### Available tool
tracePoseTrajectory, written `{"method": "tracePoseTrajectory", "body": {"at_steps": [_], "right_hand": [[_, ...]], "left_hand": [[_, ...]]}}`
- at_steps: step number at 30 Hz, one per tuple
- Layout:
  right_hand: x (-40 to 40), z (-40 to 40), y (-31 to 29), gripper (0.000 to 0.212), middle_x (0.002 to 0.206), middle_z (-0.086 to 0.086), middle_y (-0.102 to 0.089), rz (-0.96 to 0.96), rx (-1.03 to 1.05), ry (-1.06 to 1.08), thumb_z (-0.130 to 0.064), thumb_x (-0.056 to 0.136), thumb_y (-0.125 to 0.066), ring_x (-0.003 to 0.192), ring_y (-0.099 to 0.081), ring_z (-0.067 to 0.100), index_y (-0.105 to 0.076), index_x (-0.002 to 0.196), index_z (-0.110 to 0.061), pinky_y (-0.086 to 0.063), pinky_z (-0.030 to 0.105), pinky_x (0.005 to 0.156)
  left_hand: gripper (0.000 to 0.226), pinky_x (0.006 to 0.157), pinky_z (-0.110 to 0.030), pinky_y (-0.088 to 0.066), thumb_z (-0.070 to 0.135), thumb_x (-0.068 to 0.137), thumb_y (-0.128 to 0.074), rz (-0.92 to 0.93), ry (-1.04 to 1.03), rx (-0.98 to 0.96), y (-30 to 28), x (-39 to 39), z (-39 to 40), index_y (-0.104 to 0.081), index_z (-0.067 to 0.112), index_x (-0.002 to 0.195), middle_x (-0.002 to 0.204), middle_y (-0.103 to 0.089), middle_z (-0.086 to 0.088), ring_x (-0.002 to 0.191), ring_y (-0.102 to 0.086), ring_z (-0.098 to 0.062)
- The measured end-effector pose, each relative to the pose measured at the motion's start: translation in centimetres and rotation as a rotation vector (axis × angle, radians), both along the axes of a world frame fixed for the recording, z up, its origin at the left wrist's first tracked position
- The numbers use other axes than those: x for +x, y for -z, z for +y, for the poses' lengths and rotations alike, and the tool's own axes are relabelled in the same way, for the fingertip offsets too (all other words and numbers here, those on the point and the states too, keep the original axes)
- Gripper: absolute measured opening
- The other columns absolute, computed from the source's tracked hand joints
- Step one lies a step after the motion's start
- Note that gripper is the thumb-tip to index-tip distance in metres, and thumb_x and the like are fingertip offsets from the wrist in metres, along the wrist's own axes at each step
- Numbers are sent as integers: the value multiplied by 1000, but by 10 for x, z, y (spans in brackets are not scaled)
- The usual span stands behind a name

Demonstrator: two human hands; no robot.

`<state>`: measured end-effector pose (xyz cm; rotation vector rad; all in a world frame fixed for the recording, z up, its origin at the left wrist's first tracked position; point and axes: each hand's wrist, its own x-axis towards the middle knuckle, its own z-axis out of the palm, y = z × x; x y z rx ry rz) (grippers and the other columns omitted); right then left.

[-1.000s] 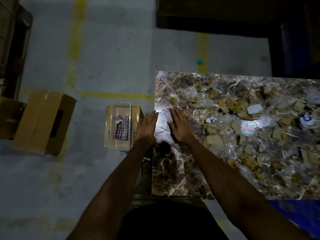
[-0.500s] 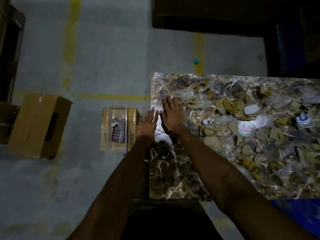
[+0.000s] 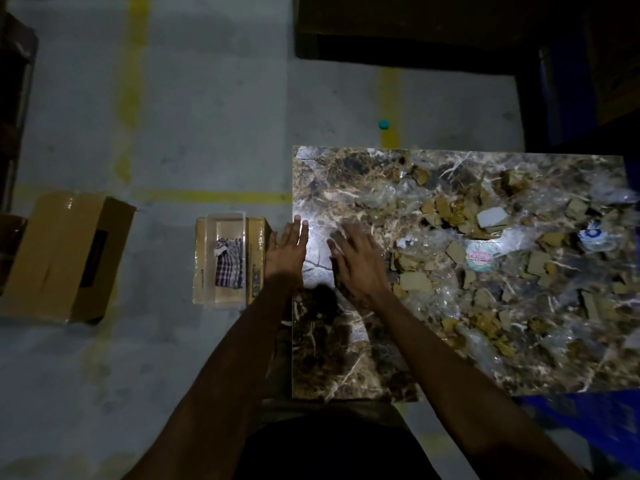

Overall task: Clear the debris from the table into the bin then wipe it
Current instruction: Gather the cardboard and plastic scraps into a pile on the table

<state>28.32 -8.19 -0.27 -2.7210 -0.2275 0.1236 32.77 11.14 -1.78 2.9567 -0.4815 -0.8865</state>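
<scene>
A brown marble table (image 3: pixel 346 358) carries scattered debris: cardboard scraps (image 3: pixel 415 282), crumpled clear plastic (image 3: pixel 381 199), a white card (image 3: pixel 491 216) and a round sticker (image 3: pixel 478 255). My left hand (image 3: pixel 287 254) lies flat at the table's left edge, fingers apart, holding nothing. My right hand (image 3: pixel 356 261) is flat on the bare marble just right of it, a little blurred, empty. On the floor beside the left edge sits a small cardboard box (image 3: pixel 258 258) with a clear plastic bin (image 3: pixel 227 216) in it, holding a checked cloth (image 3: pixel 228 266).
A larger open cardboard box (image 3: pixel 65 254) lies on the grey floor at the left. A small teal ball (image 3: pixel 383 124) rests on the floor beyond the table. Dark furniture (image 3: pixel 415 26) stands at the back, something blue (image 3: pixel 588 420) at lower right.
My right hand swept forward and left along the table's left part half a second ago, then came back right and nearer. The left hand stayed at the edge.
</scene>
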Motion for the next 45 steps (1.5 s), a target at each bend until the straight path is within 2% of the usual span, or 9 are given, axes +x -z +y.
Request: {"method": "tracePoseTrajectory", "body": {"at_steps": [3, 7, 14, 21, 25, 34, 37, 40, 45], "right_hand": [[55, -7, -21, 41, 156, 15, -47, -125, -25, 149, -29, 109, -43, 149, -36, 35, -56, 144, -13, -25, 53, 123], [93, -36, -15, 57, 171, 13, -17, 86, -158, 327, -32, 105, -43, 158, -9, 41, -32, 160, -20, -5, 55, 127], [35, -36, 1, 53, 162, 14, -36, 216, -127, 32, -29, 100, -55, 148, -31, 41, -47, 150, -13, -26, 56, 122], [-20, -43, -7, 54, 160, 4, -41, 181, -27, -10, -28, 80, -62, 156, -17, 35, -62, 134, -23, -11, 62, 126], [6, -56, -13, 52, 160, 5, -40, 100, 36, 100, -40, 92, -56, 156, -16, 34, -58, 141, -23, -12, 58, 125], [-18, -63, 10, 76, 172, -1, -18, 321, -72, 71, -69, 98, -19, 159, 4, 34, -41, 157, -26, -10, 67, 123], [-47, -63, 7, 81, 172, -1, -18, 253, -90, 75, -72, 100, -9, 160, 5, 32, -39, 158, -25, -6, 64, 125], [-57, -55, -2, 67, 172, 4, -19, 136, -162, 110, -64, 105, -27, 160, 2, 32, -36, 158, -23, 0, 58, 128], [-88, -35, 22, 64, 168, 7, -30, 84, -253, -416, -51, 102, -48, 157, -20, 34, -37, 159, -23, -15, 64, 124]], "left_hand": [[142, 127, -54, -12, 34, 70, -90, -3, 29, 20, -3, 0, -1, 15, 8, 162, 171, 14, -15, 160, 4, -30], [115, 126, -56, -13, 18, 85, -76, -62, 130, 26, -5, -7, -5, 7, 12, 164, 172, 6, -18, 160, 1, -31], [92, 127, -53, -15, 16, 99, -60, -70, 118, -17, 1, -10, -9, 4, 13, 165, 172, 4, -18, 160, -4, -32], [105, 126, -54, -17, 18, 92, -71, -66, 116, 3, 5, -11, -10, 5, 12, 164, 171, 5, -20, 160, -3, -34], [128, 123, -52, -30, 20, 74, -89, -10, 142, 50, -3, -3, -21, 2, 2, 162, 169, -1, -29, 157, -10, -43], [102, 119, -63, -31, 4, 93, -68, 40, 0, -28, -6, -21, -45, 4, 12, 164, 165, 9, -36, 154, -1, -53], [91, 116, -63, -32, 6, 92, -67, 2, 13, -42, -9, -21, -43, -11, 13, 163, 165, -7, -35, 153, -11, -54], [59, 102, -56, -48, 5, 91, -64, -67, 31, -91, -4, -29, -33, -40, 8, 144, 149, -43, -28, 136, -44, -46], [42, 97, -47, -49, 0, 87, -62, -115, 4, -143, -1, -55, -27, -56, 1, 129, 137, -56, -25, 125, -54, -41]]}}
